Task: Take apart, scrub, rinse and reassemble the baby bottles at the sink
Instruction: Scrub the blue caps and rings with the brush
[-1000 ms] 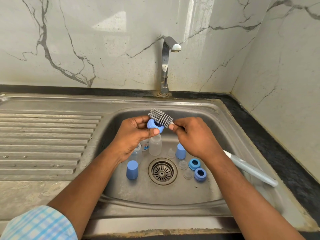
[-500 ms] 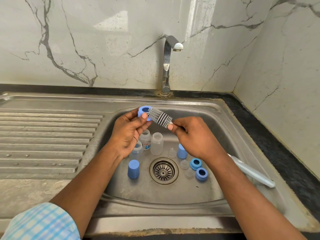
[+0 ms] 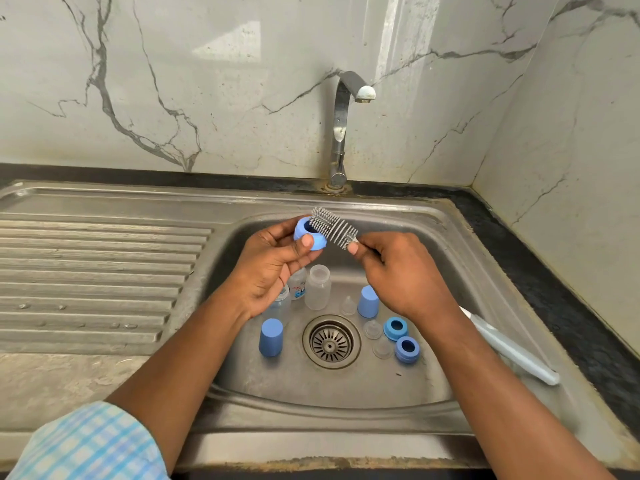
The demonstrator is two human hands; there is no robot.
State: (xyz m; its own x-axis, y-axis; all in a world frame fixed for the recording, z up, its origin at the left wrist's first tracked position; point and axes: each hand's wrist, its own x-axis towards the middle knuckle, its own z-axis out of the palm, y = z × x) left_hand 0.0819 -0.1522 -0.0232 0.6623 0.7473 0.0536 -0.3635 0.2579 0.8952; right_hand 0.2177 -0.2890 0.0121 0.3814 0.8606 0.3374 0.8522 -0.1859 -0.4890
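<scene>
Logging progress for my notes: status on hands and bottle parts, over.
Left hand holds blue ring. Right hand pinches grey brush, bristles at ring's opening. Bottles, caps lie in sink; nothing blocking.

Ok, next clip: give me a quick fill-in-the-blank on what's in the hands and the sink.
The left hand holds a blue plastic screw ring, the right hand a grey bristled ____.
On the steel sink floor stand ____ blue plastic caps.
Beside the round drain lie ____ more blue rings.
Missing: brush; two; two.
</scene>
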